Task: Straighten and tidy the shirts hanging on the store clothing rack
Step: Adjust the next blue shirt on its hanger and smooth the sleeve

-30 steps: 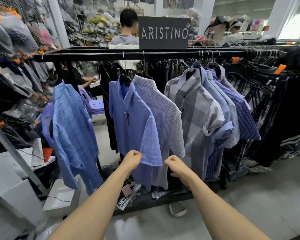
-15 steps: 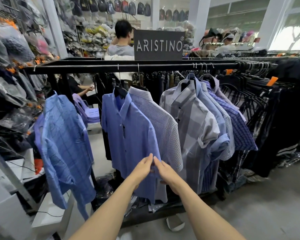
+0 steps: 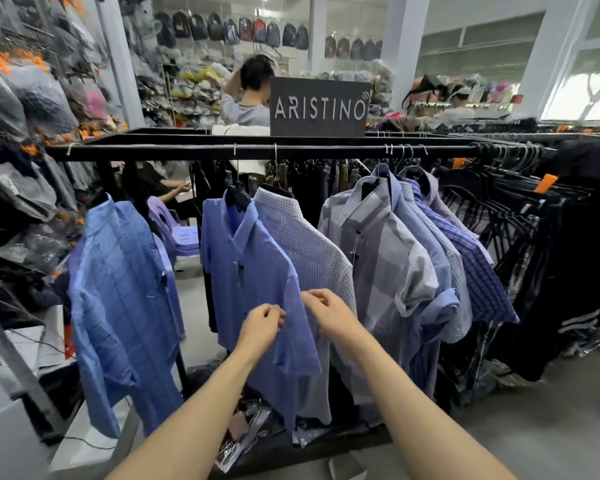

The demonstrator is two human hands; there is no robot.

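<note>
On the black rack (image 3: 257,152), the blue shirt (image 3: 257,271) hangs between neighbours. Left hand (image 3: 260,325) and right hand (image 3: 329,310) seem to pinch its sleeve, though blur hides the fingertips. A hard tug could slip it off its hanger (image 3: 238,199).

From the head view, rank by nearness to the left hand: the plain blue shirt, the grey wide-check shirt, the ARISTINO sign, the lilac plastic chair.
1. Plain blue shirt: left hand touches it.
2. Grey wide-check shirt: right.
3. Lilac plastic chair: behind, left.
4. ARISTINO sign: atop the rack.
</note>
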